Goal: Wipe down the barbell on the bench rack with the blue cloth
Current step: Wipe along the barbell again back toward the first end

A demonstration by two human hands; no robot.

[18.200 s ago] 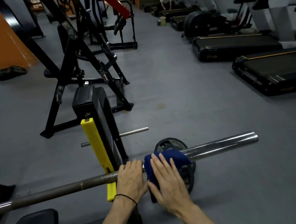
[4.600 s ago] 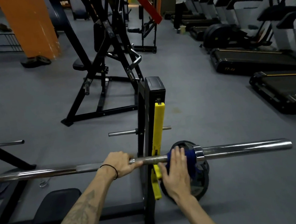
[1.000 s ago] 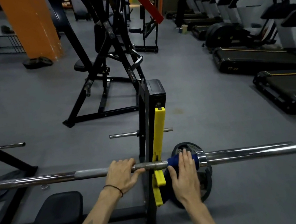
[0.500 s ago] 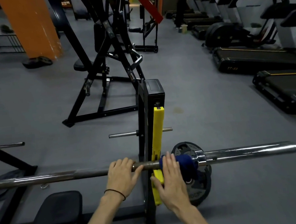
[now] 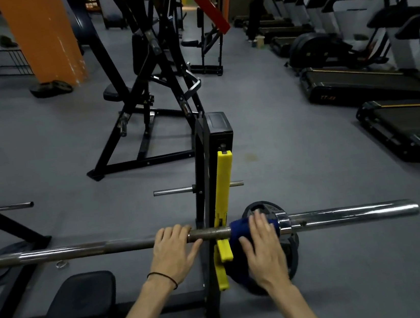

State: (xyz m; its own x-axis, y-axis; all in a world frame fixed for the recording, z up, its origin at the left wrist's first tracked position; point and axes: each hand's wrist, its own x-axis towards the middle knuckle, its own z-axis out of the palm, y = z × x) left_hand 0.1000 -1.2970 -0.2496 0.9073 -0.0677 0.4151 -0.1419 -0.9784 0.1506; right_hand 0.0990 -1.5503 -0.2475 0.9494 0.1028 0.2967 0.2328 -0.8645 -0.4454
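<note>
The barbell point(image 5: 124, 245) lies flat on the bench rack point(image 5: 208, 185), running from 9 o'clock to 3 o'clock in front of me. My right hand point(image 5: 265, 250) is nearer the work. Its fingers are mostly straight and press the blue cloth point(image 5: 238, 231) over the bar, just right of the yellow rack guard point(image 5: 223, 183) and touching the shiny collar point(image 5: 283, 225). My left hand point(image 5: 174, 251) rests on the bar at 9 o'clock from the cloth, fingers curled over it. I think my next rub goes sideways along the bar. The grey gym floor point(image 5: 297, 163) is below, with treadmills point(image 5: 398, 120) at 2 o'clock.
</note>
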